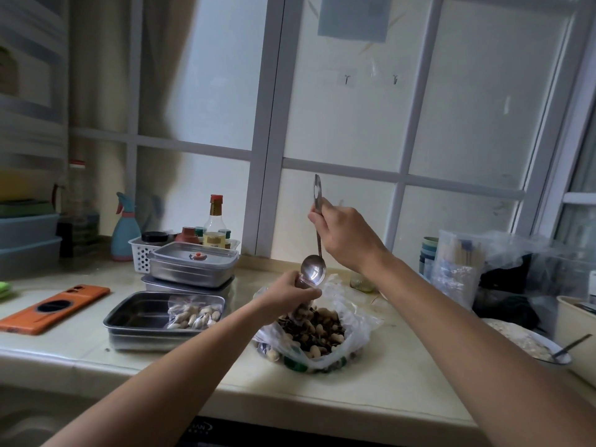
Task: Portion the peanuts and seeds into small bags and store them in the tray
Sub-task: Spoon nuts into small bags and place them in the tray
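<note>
Fingers [317,217] of the right hand [345,233] curl round a long steel spoon [313,271]. Its bowl tips down at the small clear bag [303,309], which the left hand [290,293] grips above the large plastic bag of peanuts and seeds [317,330]. 1 filled small bag [193,312] lies in the open steel tray [138,308].

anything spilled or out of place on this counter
Nothing stands out: the peanuts and seeds sit inside the big open clear plastic bag, one filled small bag lies in the shallow steel tray, and no spill shows.
</note>
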The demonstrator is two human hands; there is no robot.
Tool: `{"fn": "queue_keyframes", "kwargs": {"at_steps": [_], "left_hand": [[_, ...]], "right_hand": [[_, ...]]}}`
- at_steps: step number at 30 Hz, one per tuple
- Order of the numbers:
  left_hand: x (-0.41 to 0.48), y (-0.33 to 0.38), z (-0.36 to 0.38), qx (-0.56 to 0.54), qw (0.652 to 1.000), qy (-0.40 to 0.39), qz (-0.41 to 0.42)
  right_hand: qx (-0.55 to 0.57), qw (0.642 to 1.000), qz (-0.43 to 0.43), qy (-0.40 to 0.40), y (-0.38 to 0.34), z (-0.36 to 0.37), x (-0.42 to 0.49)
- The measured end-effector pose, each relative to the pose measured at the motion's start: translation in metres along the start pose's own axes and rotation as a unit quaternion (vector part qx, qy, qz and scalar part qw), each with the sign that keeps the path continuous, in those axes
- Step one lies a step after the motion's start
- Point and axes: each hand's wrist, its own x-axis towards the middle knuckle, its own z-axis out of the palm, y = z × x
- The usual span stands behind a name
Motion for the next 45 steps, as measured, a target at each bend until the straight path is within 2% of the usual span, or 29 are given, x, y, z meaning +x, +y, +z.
{"fn": "queue_keyframes", "kwargs": {"at_steps": [5, 9, 11, 15, 23, 27, 35, 41, 45], "left_hand": [[-0.004, 0.001, -0.003, -0.014, 1.0, -0.024, 0.012], [-0.006, 0.0, -0.007, 0.009, 1.0, -0.015, 0.023], [-0.007, 0.001, -0.011, 0.018, 0.999, 0.006, 0.036], [-0.001, -0.003, -0.021, 0.016, 0.996, 0.087, 0.026], [0.002, -0.014, -0.037, 0.046, 0.997, 0.065, -0.001], [0.001, -0.017, -0.039, 0.026, 0.998, 0.048, -0.014], [0.003, -0.023, -0.04, 0.02, 0.998, -0.035, -0.039], [0.002, -0.022, -0.034, 0.049, 0.997, -0.035, -0.046], [0.004, -0.024, -0.032, 0.08, 0.995, -0.023, -0.048]], "right_hand": [[0.029, 0.999, 0.029, -0.024, 0.003, 0.001, -0.002], [0.02, 0.996, 0.087, 0.028, 0.012, 0.0, -0.004], [0.003, 0.989, 0.138, 0.05, 0.021, 0.0, -0.008], [-0.023, 0.98, 0.196, 0.011, 0.039, 0.008, -0.024], [0.018, 0.992, 0.122, -0.008, 0.046, 0.048, -0.055], [0.032, 0.994, 0.099, -0.03, 0.042, 0.057, -0.062], [0.06, 0.99, 0.109, -0.058, 0.043, 0.061, -0.066], [0.107, 0.981, 0.16, -0.021, 0.047, 0.053, -0.059], [0.124, 0.976, 0.177, -0.037, 0.049, 0.058, -0.063]]}}
